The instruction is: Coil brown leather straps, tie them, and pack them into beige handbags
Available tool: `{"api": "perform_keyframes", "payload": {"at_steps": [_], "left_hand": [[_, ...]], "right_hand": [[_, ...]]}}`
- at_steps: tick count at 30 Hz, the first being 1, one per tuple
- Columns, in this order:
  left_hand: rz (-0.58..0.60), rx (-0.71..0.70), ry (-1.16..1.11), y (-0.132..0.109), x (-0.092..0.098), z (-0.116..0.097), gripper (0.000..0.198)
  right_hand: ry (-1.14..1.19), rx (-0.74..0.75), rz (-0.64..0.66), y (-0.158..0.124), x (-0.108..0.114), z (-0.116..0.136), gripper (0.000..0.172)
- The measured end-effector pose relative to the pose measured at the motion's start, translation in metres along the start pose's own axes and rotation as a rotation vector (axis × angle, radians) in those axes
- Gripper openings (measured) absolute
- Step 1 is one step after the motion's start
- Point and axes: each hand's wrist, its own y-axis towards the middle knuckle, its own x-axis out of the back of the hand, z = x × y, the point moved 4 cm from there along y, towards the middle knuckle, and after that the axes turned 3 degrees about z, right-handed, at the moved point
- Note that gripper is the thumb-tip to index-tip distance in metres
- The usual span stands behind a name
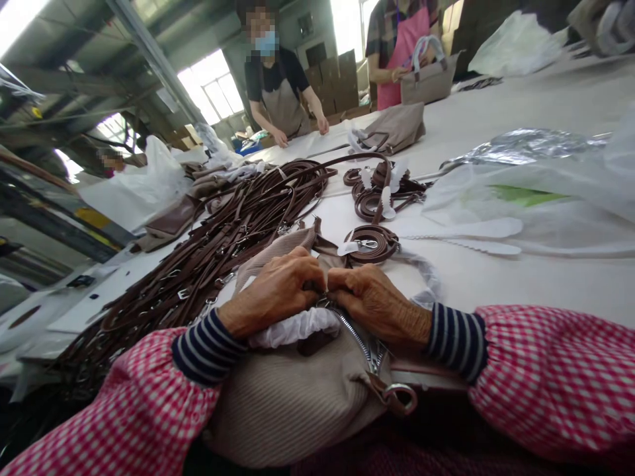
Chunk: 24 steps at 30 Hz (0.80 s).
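Note:
A beige ribbed bag point(292, 403) lies at the table's near edge, its metal zipper point(358, 336) running toward a metal ring at the lower right. Both hands meet over the bag's upper part. My left hand point(278, 287) has its fingers curled in, closed at the bag's opening; what they pinch is hidden. Close beside it, my right hand point(380, 301) is closed too, thumb and finger pressed together near the zipper's far end; the small thing between them cannot be made out. A white wrapped handle point(297, 327) lies below my left wrist.
Brown straps point(213, 244) with buckles are heaped at the left. A coiled strap point(372, 243) lies just beyond my hands. Clear plastic sheets point(540, 198) cover the right side. Two people stand across the table point(560, 99), one by a beige handbag point(429, 80).

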Motion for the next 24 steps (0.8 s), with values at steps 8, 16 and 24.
{"api": "perform_keyframes", "payload": {"at_steps": [8,16,24], "left_hand": [[-0.046,0.003,0.077,-0.003,-0.005,0.005,0.010],[-0.141,-0.086,0.130,-0.008,-0.003,-0.003,0.012],[-0.149,-0.120,0.354,-0.011,-0.011,-0.011,0.019]], "right_hand": [[-0.005,0.008,0.001,0.000,0.000,0.000,0.014],[-0.164,0.041,0.000,-0.007,-0.003,-0.001,0.017],[-0.215,0.005,0.050,-0.008,-0.003,0.000,0.016]]}}
